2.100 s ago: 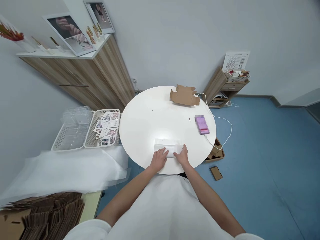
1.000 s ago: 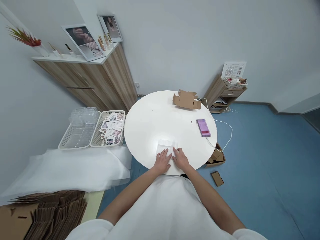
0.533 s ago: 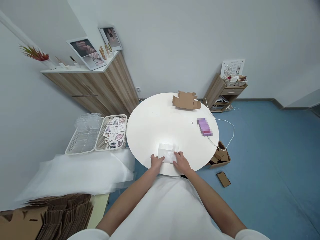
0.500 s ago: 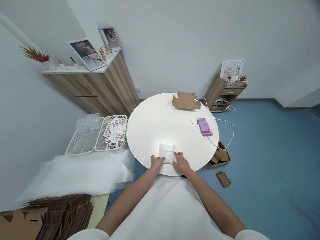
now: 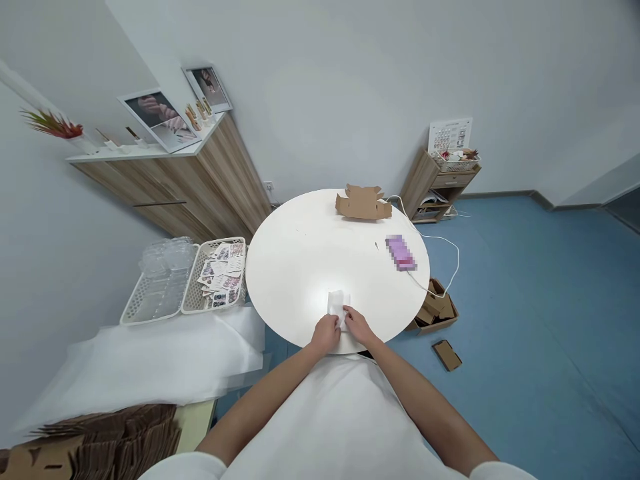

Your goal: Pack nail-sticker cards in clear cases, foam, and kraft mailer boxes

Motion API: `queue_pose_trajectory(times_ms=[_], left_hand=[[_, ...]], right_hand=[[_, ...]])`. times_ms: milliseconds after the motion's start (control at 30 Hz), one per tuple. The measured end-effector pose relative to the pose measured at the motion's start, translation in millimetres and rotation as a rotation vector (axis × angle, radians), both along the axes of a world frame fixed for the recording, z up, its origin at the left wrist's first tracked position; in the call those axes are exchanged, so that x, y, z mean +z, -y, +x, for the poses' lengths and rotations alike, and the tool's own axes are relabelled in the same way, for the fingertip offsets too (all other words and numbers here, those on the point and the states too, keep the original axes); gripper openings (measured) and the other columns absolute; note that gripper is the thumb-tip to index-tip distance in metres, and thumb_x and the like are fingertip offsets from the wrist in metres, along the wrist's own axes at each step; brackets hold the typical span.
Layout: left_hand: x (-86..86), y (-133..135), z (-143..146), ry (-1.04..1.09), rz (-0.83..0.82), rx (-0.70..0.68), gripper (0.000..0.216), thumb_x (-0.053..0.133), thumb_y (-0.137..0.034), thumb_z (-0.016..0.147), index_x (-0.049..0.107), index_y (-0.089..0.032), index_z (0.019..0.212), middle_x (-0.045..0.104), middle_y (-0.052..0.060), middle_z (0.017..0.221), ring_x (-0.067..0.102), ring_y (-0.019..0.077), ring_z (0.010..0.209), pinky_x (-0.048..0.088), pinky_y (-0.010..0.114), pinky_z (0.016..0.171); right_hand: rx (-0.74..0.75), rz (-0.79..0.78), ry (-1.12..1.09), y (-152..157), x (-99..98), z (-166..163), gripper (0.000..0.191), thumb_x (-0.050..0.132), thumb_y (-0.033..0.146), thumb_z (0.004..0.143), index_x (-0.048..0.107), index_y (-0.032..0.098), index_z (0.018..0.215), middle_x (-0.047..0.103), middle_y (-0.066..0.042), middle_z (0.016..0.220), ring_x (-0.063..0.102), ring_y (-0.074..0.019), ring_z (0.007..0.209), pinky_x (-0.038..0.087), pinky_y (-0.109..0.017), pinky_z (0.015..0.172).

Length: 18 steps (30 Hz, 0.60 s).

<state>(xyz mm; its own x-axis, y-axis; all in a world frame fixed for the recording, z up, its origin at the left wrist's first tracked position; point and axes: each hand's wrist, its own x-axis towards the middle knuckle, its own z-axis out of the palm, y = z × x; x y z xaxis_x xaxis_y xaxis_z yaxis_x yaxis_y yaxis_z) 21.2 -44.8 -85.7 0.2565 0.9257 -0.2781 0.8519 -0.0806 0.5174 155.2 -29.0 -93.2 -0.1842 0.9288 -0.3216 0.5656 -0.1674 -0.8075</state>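
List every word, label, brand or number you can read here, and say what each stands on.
No text is readable.
Chart on the small cabinet: rows of tiny print, too small to read.
Cards in the white basket: patterned and printed, too small to read.
Purple item: pixelated, unreadable.
White sheet at the near edge of the table: no print visible.

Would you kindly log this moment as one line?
left hand: touching folded white sheet | right hand: touching same sheet | table: brown carton far side, purple item at right
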Motion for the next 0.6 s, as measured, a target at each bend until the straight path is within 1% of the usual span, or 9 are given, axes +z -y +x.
queue_pose_trajectory(times_ms=[67, 133, 200, 233, 300, 367, 433, 500, 600], left_hand=[[1.0, 9, 0, -0.088, 0.056, -0.108, 0.033, 0.048, -0.016, 0.069, 0.05, -0.016, 0.102, 0.053, 0.008, 0.094, 0.051, 0.0197, 0.085, 0.04, 0.03, 0.07], [4.7, 12, -3, -0.138, 0.081, -0.201, 0.047, 0.051, -0.02, 0.067, 0.043, -0.017, 0.113, 0.051, 0.009, 0.099, 0.05, 0.0214, 0.088, 0.04, 0.032, 0.071], [10.4, 7, -10, -0.143, 0.092, -0.286, 0.044, 0.05, -0.026, 0.071, 0.043, -0.019, 0.114, 0.051, 0.009, 0.097, 0.05, 0.0214, 0.087, 0.039, 0.032, 0.072], [13.3, 2, -14, -0.129, 0.108, -0.328, 0.034, 0.046, -0.028, 0.075, 0.047, -0.02, 0.109, 0.052, 0.008, 0.095, 0.05, 0.0208, 0.086, 0.039, 0.033, 0.074], [17.4, -9, -21, -0.097, 0.174, -0.346, 0.023, 0.039, -0.027, 0.081, 0.053, -0.021, 0.097, 0.053, 0.007, 0.093, 0.05, 0.0199, 0.087, 0.038, 0.034, 0.076], [17.7, -18, -24, -0.066, 0.219, -0.355, 0.017, 0.041, -0.025, 0.08, 0.056, -0.021, 0.087, 0.052, 0.007, 0.099, 0.049, 0.0205, 0.093, 0.037, 0.034, 0.079], [14.6, -22, -23, -0.068, 0.224, -0.338, 0.012, 0.045, -0.021, 0.078, 0.057, -0.02, 0.082, 0.052, 0.007, 0.099, 0.048, 0.021, 0.096, 0.037, 0.035, 0.082], [9.8, -20, -21, -0.069, 0.23, -0.309, 0.013, 0.047, -0.018, 0.076, 0.056, -0.021, 0.085, 0.052, 0.007, 0.101, 0.047, 0.0209, 0.099, 0.036, 0.037, 0.085], [4.1, -13, -20, -0.055, 0.283, -0.277, 0.019, 0.047, -0.018, 0.076, 0.054, -0.022, 0.094, 0.05, 0.007, 0.112, 0.042, 0.0219, 0.109, 0.033, 0.039, 0.09]], right_hand=[[-0.07, -0.039, -0.004, -2, 0.9, -2, 0.033, 0.035, 0.022, 0.078, 0.045, 0.021, 0.109, 0.057, -0.003, 0.086, 0.054, -0.0144, 0.079, 0.039, -0.025, 0.069], [-0.111, -0.075, 0.088, -4, 0.6, -7, 0.03, 0.039, 0.024, 0.077, 0.044, 0.021, 0.107, 0.057, -0.002, 0.078, 0.054, -0.015, 0.073, 0.039, -0.025, 0.065], [-0.119, -0.076, 0.193, -7, -0.5, -11, 0.032, 0.042, 0.021, 0.075, 0.041, 0.02, 0.107, 0.057, -0.002, 0.074, 0.054, -0.0156, 0.07, 0.037, -0.025, 0.062], [-0.112, -0.064, 0.232, -8, -1.2, -13, 0.032, 0.043, 0.02, 0.074, 0.04, 0.019, 0.106, 0.057, -0.002, 0.074, 0.054, -0.0158, 0.07, 0.036, -0.025, 0.061], [-0.086, -0.036, 0.277, -8, -2.3, -14, 0.031, 0.043, 0.018, 0.074, 0.039, 0.019, 0.105, 0.057, -0.002, 0.076, 0.054, -0.016, 0.07, 0.036, -0.024, 0.061], [-0.059, -0.018, 0.293, -6, -2.4, -13, 0.029, 0.041, 0.017, 0.075, 0.038, 0.019, 0.104, 0.056, -0.002, 0.075, 0.054, -0.0157, 0.07, 0.036, -0.024, 0.061], [-0.035, 0.008, 0.296, -3, -0.8, -9, 0.028, 0.038, 0.016, 0.076, 0.038, 0.019, 0.104, 0.056, -0.002, 0.076, 0.054, -0.0154, 0.069, 0.038, -0.025, 0.062], [0.015, 0.095, 0.318, 3, 2.2, -3, 0.027, 0.037, 0.014, 0.076, 0.041, 0.019, 0.103, 0.056, -0.004, 0.084, 0.054, -0.0161, 0.076, 0.04, -0.027, 0.066], [0.19, 0.312, 0.384, 12, 6.5, 6, 0.026, 0.044, 0.018, 0.075, 0.046, 0.02, 0.101, 0.051, -0.009, 0.107, 0.048, -0.0212, 0.098, 0.038, -0.033, 0.08]])
